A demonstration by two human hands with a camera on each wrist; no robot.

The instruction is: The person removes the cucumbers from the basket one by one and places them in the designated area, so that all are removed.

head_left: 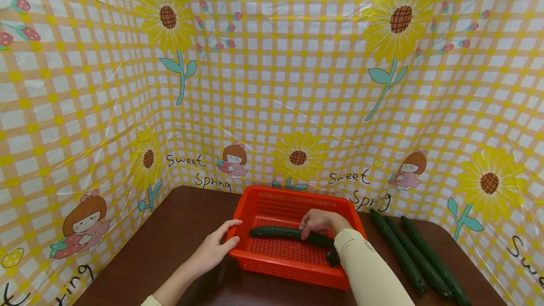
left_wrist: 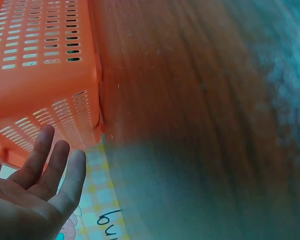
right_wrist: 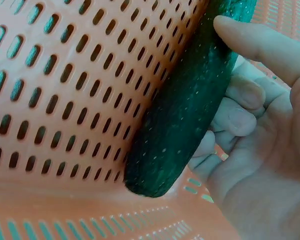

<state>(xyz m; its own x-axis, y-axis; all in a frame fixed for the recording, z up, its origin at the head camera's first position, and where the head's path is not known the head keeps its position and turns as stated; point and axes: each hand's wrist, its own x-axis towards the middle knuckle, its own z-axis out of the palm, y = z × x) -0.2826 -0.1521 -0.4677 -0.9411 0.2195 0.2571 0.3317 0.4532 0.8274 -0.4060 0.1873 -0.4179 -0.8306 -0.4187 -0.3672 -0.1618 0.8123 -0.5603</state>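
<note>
A red plastic basket (head_left: 293, 268) with slotted walls stands on the table. Inside it a long dark green cucumber (head_left: 272, 232) lies crosswise. My right hand (head_left: 320, 223) reaches into the basket and grips the cucumber right of its middle. In the right wrist view the thumb lies on one side of the cucumber (right_wrist: 177, 115) and curled fingers on the other. My left hand (head_left: 214, 247) is at the basket's left end, thumb and forefinger right at the rim. Loosely extended fingers (left_wrist: 72, 175) show beside the basket's outer wall in the left wrist view.
Several more cucumbers (head_left: 418, 263) lie side by side on the dark brown table (head_left: 140, 259), right of the basket. A checked cloth (head_left: 272, 84) with sunflowers hangs around the back and sides. Beneath my right wrist shows a small black block (head_left: 333, 258).
</note>
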